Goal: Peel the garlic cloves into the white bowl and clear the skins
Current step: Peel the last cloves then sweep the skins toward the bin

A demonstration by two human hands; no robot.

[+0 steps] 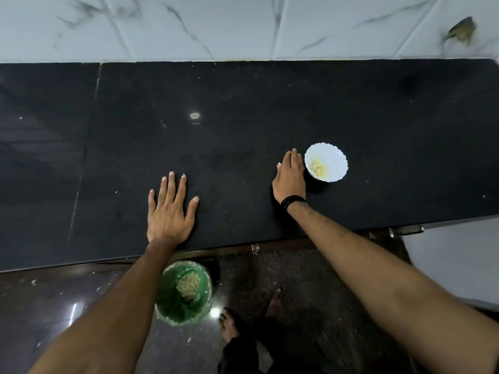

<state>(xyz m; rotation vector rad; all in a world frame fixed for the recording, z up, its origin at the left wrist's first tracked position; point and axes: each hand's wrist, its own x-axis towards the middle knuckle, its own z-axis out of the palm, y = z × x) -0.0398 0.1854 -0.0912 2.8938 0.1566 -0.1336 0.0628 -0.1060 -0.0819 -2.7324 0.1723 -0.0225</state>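
A polished black stone countertop [270, 103] is seen from above, backed at the far side by a wall of white tiles with grey marble veining [243, 25]. The left hand [168, 211] is laid flat on the near part of the counter, palm down, with the fingers straight and spread apart; nothing is held in it. The right hand [290, 178] is placed further right and slightly farther away, also with the fingers straight but kept together, the hand tilted onto its edge on the counter surface, and nothing is gripped by it. A black band [293, 201] is worn around the right wrist. Just beside the right hand, on its right, a small white bowl with a scalloped rim [337, 157] is set upright on the counter; whether it is touched by the fingers cannot be told. A small heap of pale yellow peeled garlic cloves [317, 167] is held inside the bowl, on its left side. A few tiny pale specks are scattered over the dark surface. Below the near edge of the counter, on the dark glossy floor [40, 306], a round green bin [183, 292] is seen, with a pile of pale garlic skins [189, 286] lying inside it. Two bare feet [228, 323] are visible to the right of the bin.
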